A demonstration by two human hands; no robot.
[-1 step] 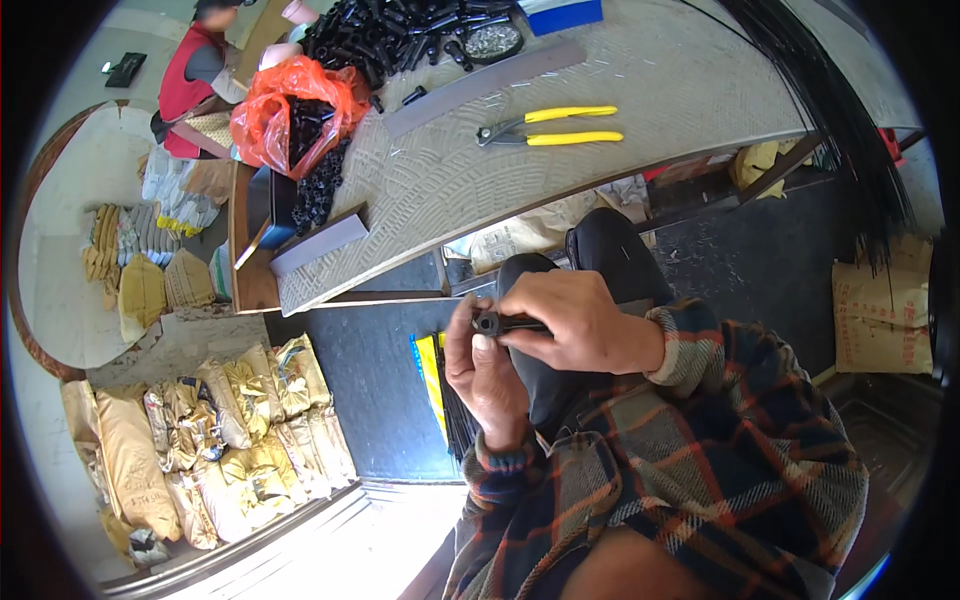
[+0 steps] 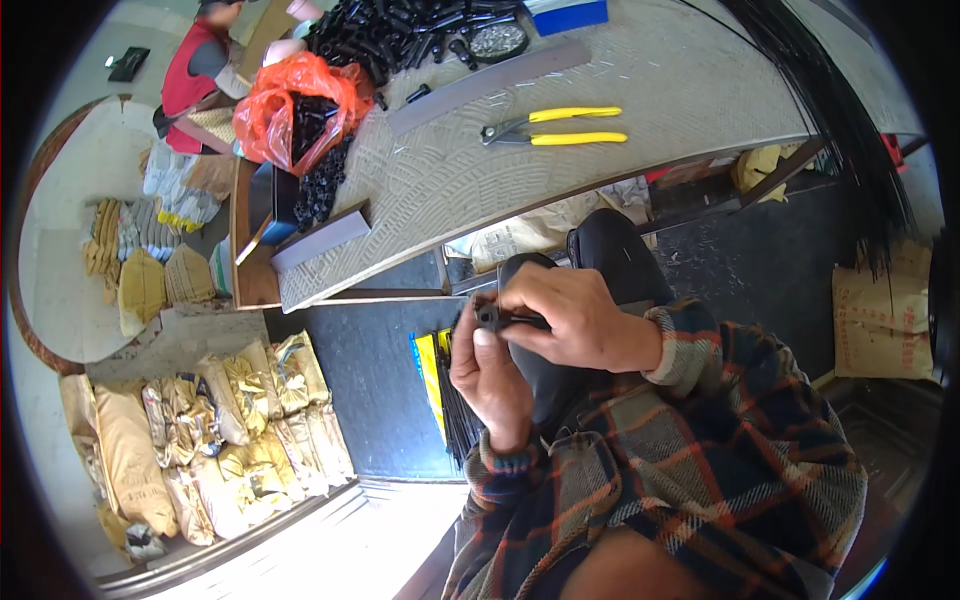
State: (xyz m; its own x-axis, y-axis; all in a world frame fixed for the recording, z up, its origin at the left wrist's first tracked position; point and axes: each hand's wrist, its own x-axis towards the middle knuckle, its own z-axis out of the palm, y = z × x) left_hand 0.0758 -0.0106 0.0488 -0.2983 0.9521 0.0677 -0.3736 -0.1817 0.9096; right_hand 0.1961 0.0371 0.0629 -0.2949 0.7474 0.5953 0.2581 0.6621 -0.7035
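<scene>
Above my lap, my left hand (image 2: 490, 385) pinches a small black tubular part (image 2: 488, 316) between thumb and fingers; a hole shows in its near end. My right hand (image 2: 572, 318) is closed beside it, thumb and fingers gripping the dark length that extends to the right from that end. Whether this length is one piece with the tube I cannot tell. On the table (image 2: 420, 200) lie yellow-handled cutters (image 2: 575, 138), jaws to the left. A heap of similar black parts (image 2: 370, 35) lies at the back, next to a round dish of small shiny bits (image 2: 497, 42).
A red plastic bag (image 2: 345, 95) of black parts sits at the table's left end. Long black strands (image 2: 830, 110) hang over its right end. Filled sacks (image 2: 130, 450) line the lower left floor. Another person (image 2: 190, 85) sits far left. Metal strips (image 2: 490, 85) lie on the table.
Hardly anything differs. The view has shifted slightly; both hands keep their hold on the black part.
</scene>
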